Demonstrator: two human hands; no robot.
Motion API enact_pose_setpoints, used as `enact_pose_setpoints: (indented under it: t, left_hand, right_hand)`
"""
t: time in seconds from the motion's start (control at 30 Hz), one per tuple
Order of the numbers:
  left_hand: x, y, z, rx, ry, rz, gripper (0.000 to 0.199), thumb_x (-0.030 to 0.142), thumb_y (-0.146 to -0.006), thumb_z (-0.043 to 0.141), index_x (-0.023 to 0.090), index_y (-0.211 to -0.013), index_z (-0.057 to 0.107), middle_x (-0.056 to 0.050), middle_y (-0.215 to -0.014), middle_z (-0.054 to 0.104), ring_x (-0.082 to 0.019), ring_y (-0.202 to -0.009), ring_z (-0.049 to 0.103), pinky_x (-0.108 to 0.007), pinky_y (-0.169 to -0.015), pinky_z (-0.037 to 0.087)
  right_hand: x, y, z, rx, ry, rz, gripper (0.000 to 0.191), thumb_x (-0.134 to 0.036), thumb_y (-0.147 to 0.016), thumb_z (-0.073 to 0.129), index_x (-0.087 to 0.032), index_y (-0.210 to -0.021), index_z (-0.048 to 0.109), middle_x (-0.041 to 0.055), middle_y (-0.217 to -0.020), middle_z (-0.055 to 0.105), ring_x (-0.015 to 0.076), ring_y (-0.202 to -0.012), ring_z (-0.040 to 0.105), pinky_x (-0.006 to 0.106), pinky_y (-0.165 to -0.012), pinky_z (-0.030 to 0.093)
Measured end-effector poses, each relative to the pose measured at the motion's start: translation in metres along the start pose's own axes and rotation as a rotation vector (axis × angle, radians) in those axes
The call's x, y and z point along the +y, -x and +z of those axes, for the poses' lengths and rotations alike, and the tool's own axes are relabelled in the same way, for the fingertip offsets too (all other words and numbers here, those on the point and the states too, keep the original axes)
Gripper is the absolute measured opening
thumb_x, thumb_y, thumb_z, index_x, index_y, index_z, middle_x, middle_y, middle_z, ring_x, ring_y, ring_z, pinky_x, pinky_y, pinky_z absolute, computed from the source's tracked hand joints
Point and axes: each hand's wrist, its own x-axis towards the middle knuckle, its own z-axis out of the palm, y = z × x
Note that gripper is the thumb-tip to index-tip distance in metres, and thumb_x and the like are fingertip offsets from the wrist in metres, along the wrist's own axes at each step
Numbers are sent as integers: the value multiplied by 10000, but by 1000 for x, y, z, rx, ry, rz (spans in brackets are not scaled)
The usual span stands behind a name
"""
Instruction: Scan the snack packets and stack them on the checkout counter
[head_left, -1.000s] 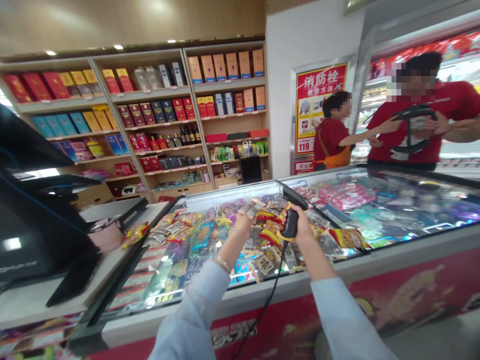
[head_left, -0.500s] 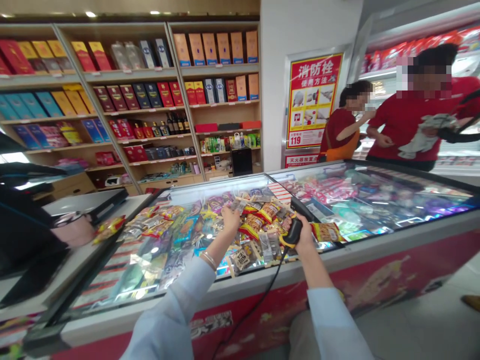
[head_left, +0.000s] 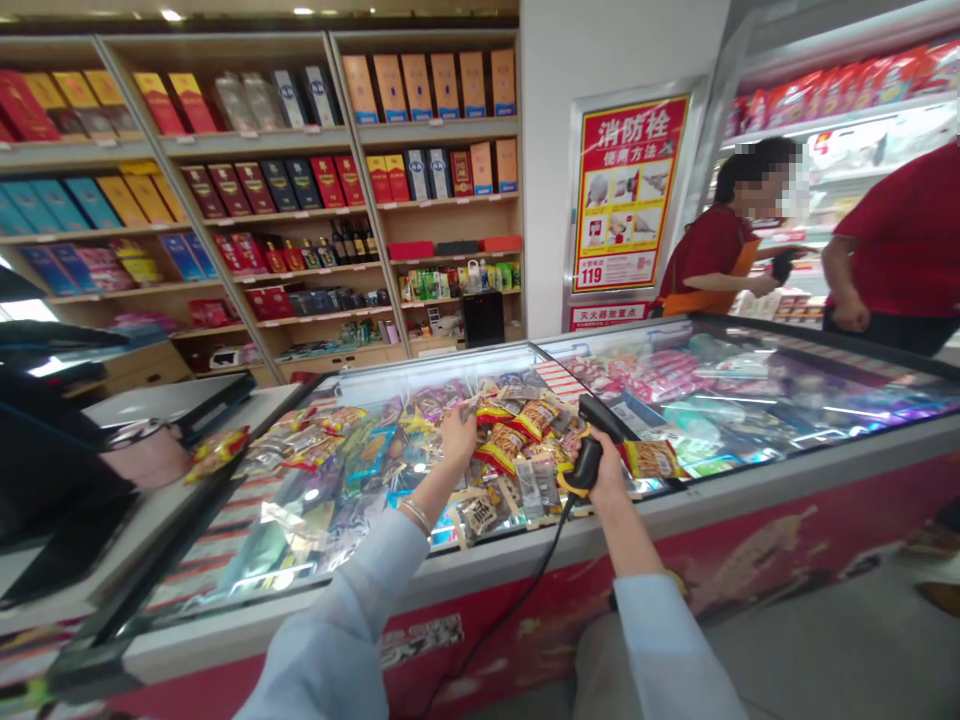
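Note:
My right hand [head_left: 609,468] is wrapped round the grip of a black and yellow barcode scanner [head_left: 587,462], its head pointing up and left over the snacks. A black cord hangs from the grip down past the freezer front. My left hand [head_left: 456,435] is closed at the left edge of a heap of snack packets, the fingertips pinching a small greyish snack packet [head_left: 470,406] that is mostly hidden. Red and yellow noodle-snack packets [head_left: 501,446] and a clear-and-grey packet [head_left: 537,487] lie between my hands. Another yellow-red packet [head_left: 652,459] rests right of the scanner.
The heap lies on the glass lid of a chest freezer [head_left: 300,560]. More packets [head_left: 311,445] spread to the left. A pink cup [head_left: 144,455] stands on the side counter. Two people in red [head_left: 701,250] are beyond the freezer, and shelves of boxes [head_left: 292,140] line the back wall.
My left hand has shifted slightly left, with less of the greyish packet showing. My right hand stays put with the scanner. The people behind the freezer have turned and moved right.

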Motion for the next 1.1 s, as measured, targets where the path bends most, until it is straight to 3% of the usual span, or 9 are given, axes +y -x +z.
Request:
enact_pose_setpoints:
  t: [0.13, 0.5, 0.67, 0.97, 1.1]
  left_hand:
    - [-2, 0, -2, 3, -31, -10, 379, 173, -830, 505, 139, -1188, 625, -161, -1239, 649, -278, -1188, 574, -395, -1055, 375]
    - [-5, -8, -7, -29, -74, 2, 389, 209, -830, 497, 164, -1186, 649, -127, -1282, 647, -275, -1243, 545, -377, -1088, 346]
    - [-9, -11, -10, -60, -62, -28, 408, 235, -838, 480, 145, -1202, 639, -149, -1258, 657, -282, -1199, 579, -383, -1038, 394]
    - [-4, -11, -18, -96, 42, -72, 385, 209, -825, 486, 156, -1165, 659, -139, -1257, 659, -282, -1204, 575, -384, -1048, 384]
    - [5, -4, -25, -87, 138, -77, 390, 202, -870, 416, 144, -1170, 658, -131, -1287, 643, -258, -1215, 572, -377, -1040, 408]
  right_hand:
    - [1, 0, 0, -11, -17, 21, 290, -380, -706, 716, -204, -659, 490, -44, -482, 545, 92, -375, 500, 179, -334, 427]
    - [2, -2, -4, -44, -9, -5, 247, -361, -699, 708, -209, -685, 513, -46, -503, 549, 101, -397, 514, 190, -343, 454]
    - [1, 1, -1, -18, -13, -4, 269, -376, -709, 713, -204, -675, 510, -41, -489, 552, 96, -386, 507, 188, -338, 446]
    - [-5, 3, 3, -3, 36, -28, 312, -435, -710, 714, -223, -691, 485, -52, -482, 539, 116, -367, 508, 225, -333, 442]
    - [-9, 8, 11, -62, 23, -20, 293, -396, -705, 712, -220, -691, 478, -53, -501, 530, 102, -390, 506, 206, -365, 457]
